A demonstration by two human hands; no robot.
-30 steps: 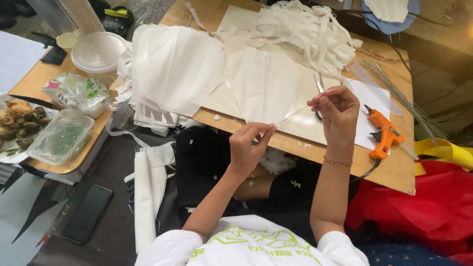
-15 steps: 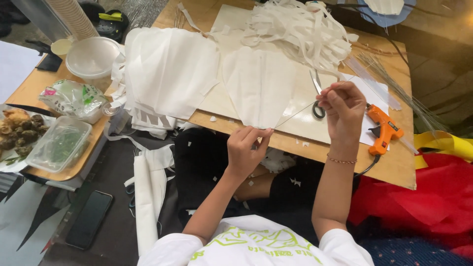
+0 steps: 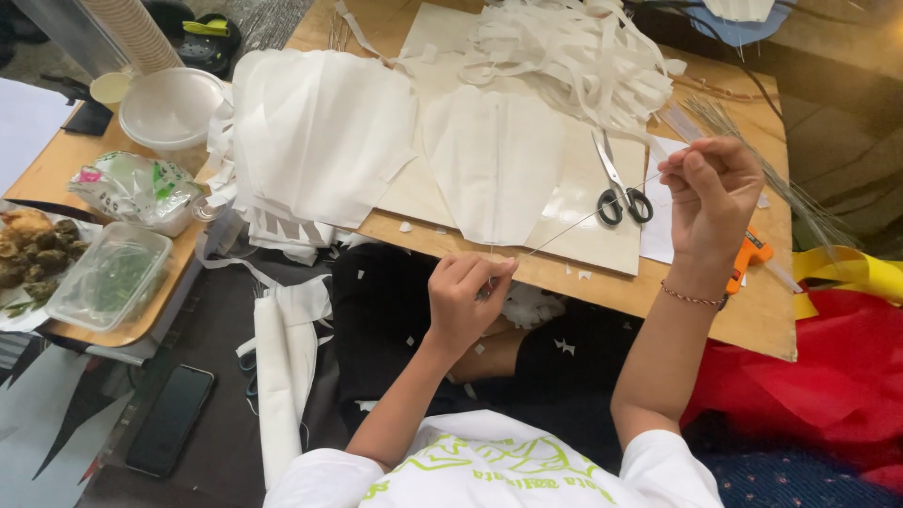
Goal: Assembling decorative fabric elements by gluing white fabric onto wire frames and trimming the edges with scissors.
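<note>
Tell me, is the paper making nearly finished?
Partly. Done: a stack of white shapes lies cut on the board. In hand: the left hand and right hand hold a thin stick between them. Left: the strips lie loose.

Low wooden board table (image 3: 724, 315), frame centre: white cut paper sheets (image 3: 320, 132), tangled white strips (image 3: 574, 56), black-handled scissors (image 3: 621, 183), orange glue gun (image 3: 750, 256).

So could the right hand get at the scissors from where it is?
Probably yes: the scissors lie uncovered on the board just beside the right hand, though its grip is occupied pinching a thin stick.
</note>
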